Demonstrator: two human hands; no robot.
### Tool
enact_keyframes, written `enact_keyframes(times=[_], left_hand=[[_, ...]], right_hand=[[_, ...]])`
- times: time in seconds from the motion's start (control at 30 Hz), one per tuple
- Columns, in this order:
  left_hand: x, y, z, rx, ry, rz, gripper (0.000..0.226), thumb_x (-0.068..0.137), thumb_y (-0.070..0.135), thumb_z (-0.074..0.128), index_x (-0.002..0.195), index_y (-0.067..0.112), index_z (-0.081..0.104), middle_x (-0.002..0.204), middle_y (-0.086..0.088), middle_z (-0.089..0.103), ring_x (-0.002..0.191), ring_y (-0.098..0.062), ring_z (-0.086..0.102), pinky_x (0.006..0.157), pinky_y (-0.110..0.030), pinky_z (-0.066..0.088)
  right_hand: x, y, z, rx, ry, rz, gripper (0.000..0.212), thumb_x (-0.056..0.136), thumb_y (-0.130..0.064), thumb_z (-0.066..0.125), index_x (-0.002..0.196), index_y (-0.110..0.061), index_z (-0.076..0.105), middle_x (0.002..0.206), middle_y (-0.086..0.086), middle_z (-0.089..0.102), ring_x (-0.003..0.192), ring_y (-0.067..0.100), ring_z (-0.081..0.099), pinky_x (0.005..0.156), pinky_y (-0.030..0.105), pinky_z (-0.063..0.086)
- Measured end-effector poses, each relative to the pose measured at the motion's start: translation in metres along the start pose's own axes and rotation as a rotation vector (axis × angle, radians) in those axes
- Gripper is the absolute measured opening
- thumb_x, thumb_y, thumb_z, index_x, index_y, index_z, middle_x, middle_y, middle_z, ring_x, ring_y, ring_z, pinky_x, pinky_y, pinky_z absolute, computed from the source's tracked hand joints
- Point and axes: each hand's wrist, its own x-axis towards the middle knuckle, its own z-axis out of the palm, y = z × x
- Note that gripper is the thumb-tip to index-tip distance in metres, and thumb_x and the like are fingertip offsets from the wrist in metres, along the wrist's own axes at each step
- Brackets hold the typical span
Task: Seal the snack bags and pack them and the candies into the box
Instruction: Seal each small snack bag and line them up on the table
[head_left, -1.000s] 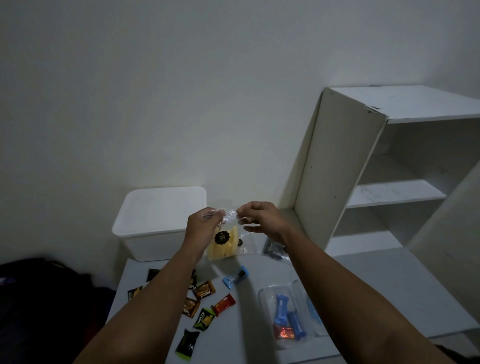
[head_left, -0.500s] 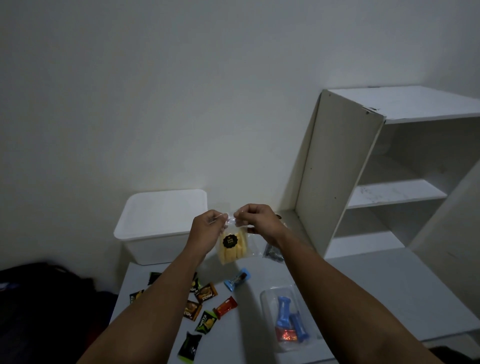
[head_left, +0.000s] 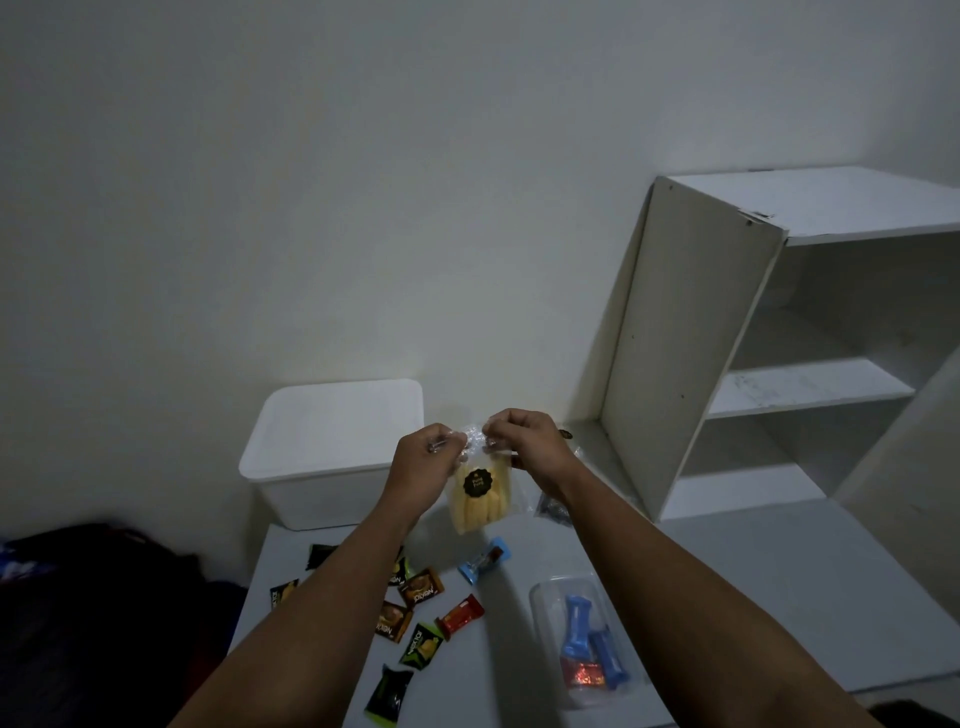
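Dim, murky light (edges wide-angle bowed)

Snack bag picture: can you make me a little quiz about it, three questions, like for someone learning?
1. True or false: the white box has its lid on.
2. What are the left hand and right hand both pinching?
A. a red candy
B. the top of the clear snack bag
C. the shelf
3. Fill in: the loose candies lie on the ____.

Key: 1 true; 2 B; 3 table.
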Motion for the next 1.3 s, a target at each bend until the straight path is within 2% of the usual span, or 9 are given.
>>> enact_keyframes(times=[0.1, 0.17, 0.4, 0.5, 0.7, 0.83, 0.93, 1.13, 1.3], left_hand=[[0.001, 0.001, 0.000, -0.076, 0.023, -0.030, 0.020, 0.098, 0.016, 0.059, 0.086, 0.006, 0.072, 0.084, -0.012, 0.072, 0.075, -0.019, 0.065, 0.075, -0.033, 0.056], [0.003, 0.002, -0.001, -0.070, 0.019, -0.025, 0.022, 0.099, 0.016, 0.057, 0.084, 0.013, 0.072, 0.091, -0.012, 0.074, 0.077, -0.019, 0.066, 0.076, -0.034, 0.057], [0.007, 0.000, -0.002, 0.072, -0.021, 0.040, 0.025, 0.102, 0.025, 0.057, 0.086, 0.017, 0.075, 0.084, -0.007, 0.076, 0.079, -0.023, 0.071, 0.077, -0.038, 0.058], [0.005, 0.000, -0.002, 0.070, 0.002, 0.035, 0.029, 0.104, 0.027, 0.055, 0.083, 0.015, 0.072, 0.080, -0.005, 0.074, 0.071, -0.014, 0.068, 0.073, -0.032, 0.056], [0.007, -0.005, -0.009, 0.146, -0.048, 0.069, 0.033, 0.104, 0.030, 0.052, 0.079, 0.017, 0.070, 0.079, -0.006, 0.072, 0.072, -0.016, 0.064, 0.079, -0.043, 0.057], [0.004, -0.003, -0.005, 0.099, -0.044, 0.046, 0.033, 0.104, 0.026, 0.053, 0.081, 0.012, 0.072, 0.077, -0.005, 0.072, 0.069, -0.014, 0.064, 0.071, -0.031, 0.055], [0.005, -0.002, -0.004, 0.065, -0.035, 0.038, 0.033, 0.105, 0.025, 0.052, 0.083, 0.010, 0.072, 0.077, -0.005, 0.072, 0.068, -0.014, 0.063, 0.072, -0.031, 0.054], [0.003, -0.001, -0.005, 0.198, -0.089, 0.140, 0.031, 0.106, 0.025, 0.051, 0.083, 0.018, 0.071, 0.073, 0.002, 0.069, 0.061, 0.001, 0.059, 0.067, -0.024, 0.048], [0.003, 0.005, -0.004, 0.155, -0.065, 0.125, 0.031, 0.103, 0.018, 0.053, 0.082, 0.008, 0.073, 0.077, -0.002, 0.073, 0.062, 0.002, 0.063, 0.065, -0.016, 0.049]], right_hand=[[0.002, -0.003, 0.001, 0.028, 0.029, -0.019, 0.005, 0.092, -0.013, 0.069, 0.090, -0.009, 0.072, 0.085, 0.008, 0.069, 0.081, 0.019, 0.068, 0.071, 0.025, 0.054], [0.003, -0.003, 0.001, 0.031, 0.021, -0.001, 0.006, 0.092, -0.016, 0.070, 0.090, -0.012, 0.073, 0.085, 0.006, 0.072, 0.081, 0.017, 0.070, 0.075, 0.030, 0.052], [0.003, -0.001, 0.004, 0.068, 0.010, -0.064, 0.011, 0.093, -0.001, 0.067, 0.084, -0.005, 0.073, 0.081, 0.014, 0.068, 0.075, 0.021, 0.067, 0.065, 0.022, 0.056], [0.003, 0.004, 0.002, 0.075, 0.065, -0.051, 0.010, 0.093, -0.006, 0.067, 0.086, -0.006, 0.074, 0.078, 0.009, 0.070, 0.073, 0.017, 0.069, 0.066, 0.023, 0.056], [0.003, 0.010, -0.004, 0.038, 0.022, 0.017, 0.007, 0.090, -0.016, 0.074, 0.090, -0.010, 0.076, 0.084, 0.006, 0.075, 0.082, 0.018, 0.072, 0.083, 0.038, 0.055], [0.001, 0.008, -0.004, 0.034, 0.030, -0.024, 0.006, 0.090, -0.010, 0.072, 0.086, -0.007, 0.072, 0.081, 0.010, 0.070, 0.077, 0.019, 0.069, 0.076, 0.032, 0.056], [0.002, 0.006, -0.002, 0.006, 0.018, -0.027, 0.008, 0.090, -0.015, 0.075, 0.090, -0.007, 0.074, 0.084, 0.010, 0.073, 0.078, 0.018, 0.072, 0.076, 0.033, 0.056], [0.004, 0.006, -0.001, -0.032, -0.026, -0.066, 0.006, 0.092, -0.007, 0.072, 0.087, -0.006, 0.075, 0.081, 0.011, 0.073, 0.073, 0.017, 0.067, 0.073, 0.028, 0.057], [0.003, 0.007, 0.001, -0.069, -0.039, -0.047, 0.011, 0.094, -0.015, 0.072, 0.087, -0.007, 0.072, 0.081, 0.012, 0.068, 0.072, 0.016, 0.064, 0.068, 0.027, 0.056]])
